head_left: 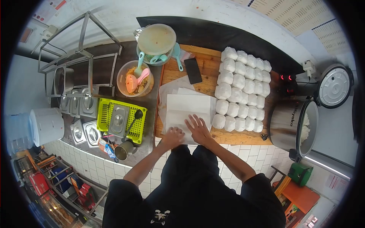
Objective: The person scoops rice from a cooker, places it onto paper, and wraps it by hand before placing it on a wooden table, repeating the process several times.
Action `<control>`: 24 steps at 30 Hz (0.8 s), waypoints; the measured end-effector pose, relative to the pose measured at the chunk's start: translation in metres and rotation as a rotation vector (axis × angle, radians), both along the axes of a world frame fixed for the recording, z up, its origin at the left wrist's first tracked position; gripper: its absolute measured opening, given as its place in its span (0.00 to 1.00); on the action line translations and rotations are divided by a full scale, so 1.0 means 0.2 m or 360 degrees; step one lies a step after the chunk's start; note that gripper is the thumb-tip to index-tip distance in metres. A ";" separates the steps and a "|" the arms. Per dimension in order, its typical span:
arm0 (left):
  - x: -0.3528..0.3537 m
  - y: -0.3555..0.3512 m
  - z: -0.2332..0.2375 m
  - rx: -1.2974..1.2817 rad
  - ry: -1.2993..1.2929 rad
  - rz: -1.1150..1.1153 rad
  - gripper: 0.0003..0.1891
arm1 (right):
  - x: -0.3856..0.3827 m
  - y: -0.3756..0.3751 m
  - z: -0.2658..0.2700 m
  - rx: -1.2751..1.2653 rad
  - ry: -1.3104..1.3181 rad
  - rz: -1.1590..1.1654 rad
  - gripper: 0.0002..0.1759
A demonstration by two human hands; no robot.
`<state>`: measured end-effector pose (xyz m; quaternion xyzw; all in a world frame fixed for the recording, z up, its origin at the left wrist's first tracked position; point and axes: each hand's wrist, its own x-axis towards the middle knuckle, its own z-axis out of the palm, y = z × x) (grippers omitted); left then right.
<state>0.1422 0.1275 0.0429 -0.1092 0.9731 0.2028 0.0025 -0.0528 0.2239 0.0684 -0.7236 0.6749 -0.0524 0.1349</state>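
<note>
A stack of white wrapping paper sheets lies on the wooden table in front of me, the front part of its top sheet raised or folded over. My right hand rests flat on the paper with its fingers spread, holding nothing. At the left front corner, my left hand has its fingers curled on the paper's edge; the fingertips are partly hidden. Just right of the stack, several rows of white paper-wrapped parcels stand close together. Behind the stack lies a black phone.
A rice cooker with white rice stands right. On the left are a tub of orange-brown food with scoops, a lidded tub, a green basket, metal lidded pans, a metal mug and a metal rack.
</note>
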 end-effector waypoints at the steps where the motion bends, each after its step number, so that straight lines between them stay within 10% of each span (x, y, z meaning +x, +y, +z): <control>1: 0.00 0.05 0.03 0.0111 -0.0073 -0.0134 0.18 | 0.00 0.00 0.01 -0.0054 -0.0025 0.0011 0.38; 15: -0.14 -0.13 0.14 -0.0015 0.0297 0.0138 0.09 | -0.11 0.01 0.13 0.0012 -0.0681 -0.0114 0.34; 24: -0.38 -0.44 -0.10 0.1052 -0.0072 0.0330 0.11 | -0.26 -0.14 -0.25 0.0209 -0.1099 -0.0779 0.23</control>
